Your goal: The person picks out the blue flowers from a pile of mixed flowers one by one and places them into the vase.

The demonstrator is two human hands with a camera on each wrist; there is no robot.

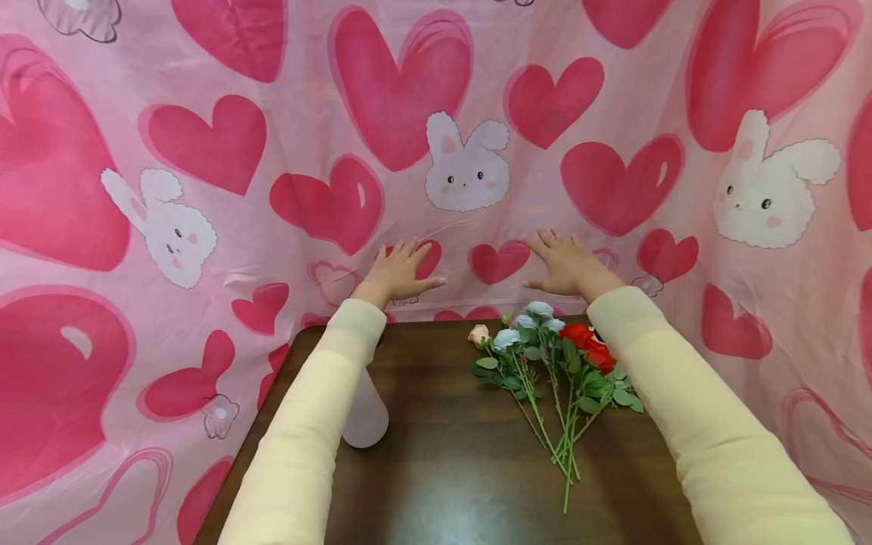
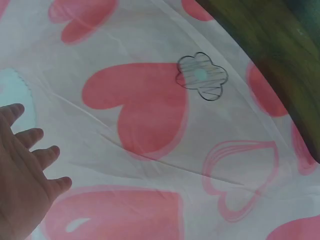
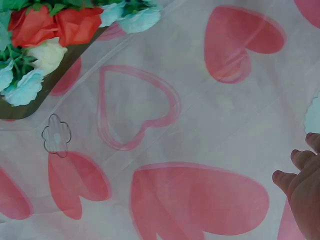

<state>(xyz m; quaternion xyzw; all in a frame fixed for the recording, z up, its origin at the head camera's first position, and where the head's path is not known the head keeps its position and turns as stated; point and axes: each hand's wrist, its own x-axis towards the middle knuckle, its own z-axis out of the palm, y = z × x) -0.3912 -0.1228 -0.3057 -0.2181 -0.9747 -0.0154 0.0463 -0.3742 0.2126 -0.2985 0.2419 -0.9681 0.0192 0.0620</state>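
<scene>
Both arms reach forward above the table. My left hand [image 1: 397, 272] is held up with its fingers spread, holding nothing; the left wrist view shows the same hand [image 2: 25, 175] at its left edge. Likewise my right hand [image 1: 564, 265] has its fingers spread and grips nothing. It is above and beyond a bunch of flowers: pale blue blooms [image 1: 507, 340], red roses [image 1: 599, 354] and a peach rose [image 1: 479, 334], their green stems [image 1: 564, 446] crossing on the table. A whitish, smooth vase-like vessel [image 1: 368, 416] stands partly hidden behind the left sleeve.
The dark brown wooden table [image 1: 443, 484] has its far edge close to a pink cloth [image 1: 409, 219] printed with hearts and rabbits. The cloth also hangs at the left and right sides. In the right wrist view, flowers [image 3: 35, 30] extend near the table corner.
</scene>
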